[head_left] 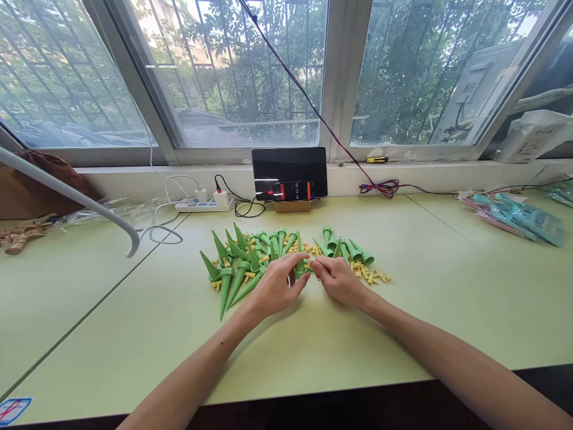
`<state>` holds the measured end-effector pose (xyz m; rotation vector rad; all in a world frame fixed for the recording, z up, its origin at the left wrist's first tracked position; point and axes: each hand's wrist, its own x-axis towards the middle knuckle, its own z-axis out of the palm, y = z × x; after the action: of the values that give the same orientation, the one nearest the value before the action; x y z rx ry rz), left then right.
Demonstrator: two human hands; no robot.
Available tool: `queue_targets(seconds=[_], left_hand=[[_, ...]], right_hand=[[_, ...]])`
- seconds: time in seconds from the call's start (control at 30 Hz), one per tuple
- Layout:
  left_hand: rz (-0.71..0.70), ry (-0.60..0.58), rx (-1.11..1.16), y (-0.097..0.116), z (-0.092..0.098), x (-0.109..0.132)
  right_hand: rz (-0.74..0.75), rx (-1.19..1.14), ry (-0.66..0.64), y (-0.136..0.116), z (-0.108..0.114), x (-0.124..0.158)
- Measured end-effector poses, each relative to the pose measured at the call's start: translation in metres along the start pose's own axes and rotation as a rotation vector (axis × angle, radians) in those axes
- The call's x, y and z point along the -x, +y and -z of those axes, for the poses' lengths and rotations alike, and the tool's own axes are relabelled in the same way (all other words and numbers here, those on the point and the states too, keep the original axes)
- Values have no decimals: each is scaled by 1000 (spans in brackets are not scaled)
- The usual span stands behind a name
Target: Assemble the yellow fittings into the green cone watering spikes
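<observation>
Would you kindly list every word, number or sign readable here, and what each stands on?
"02:15:10", roughly: small white digits on the phone standing before the dark tablet.
Sticker at the near left corner: red and blue mark, unreadable.
Markings on the outdoor unit: too blurred.

spike: mostly hidden by fingers | phone screen: unreadable

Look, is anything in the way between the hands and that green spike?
No, nothing visible is. The left hand grips the green spike, and the right hand touches it from the other side. The other spikes and yellow pieces lie behind and beside on the table.
</observation>
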<state>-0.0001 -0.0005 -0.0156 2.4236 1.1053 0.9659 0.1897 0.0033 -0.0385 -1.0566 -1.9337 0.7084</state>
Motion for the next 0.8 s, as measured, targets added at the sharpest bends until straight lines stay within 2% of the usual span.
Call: queue_targets(seconds=[0.53, 0.8], left_hand=[[35, 4, 5, 3, 0, -1], [35, -6, -1, 3, 0, 0]], right_hand=[[-4, 2, 1, -7, 1, 1], [-1, -23, -21, -1, 1, 1]])
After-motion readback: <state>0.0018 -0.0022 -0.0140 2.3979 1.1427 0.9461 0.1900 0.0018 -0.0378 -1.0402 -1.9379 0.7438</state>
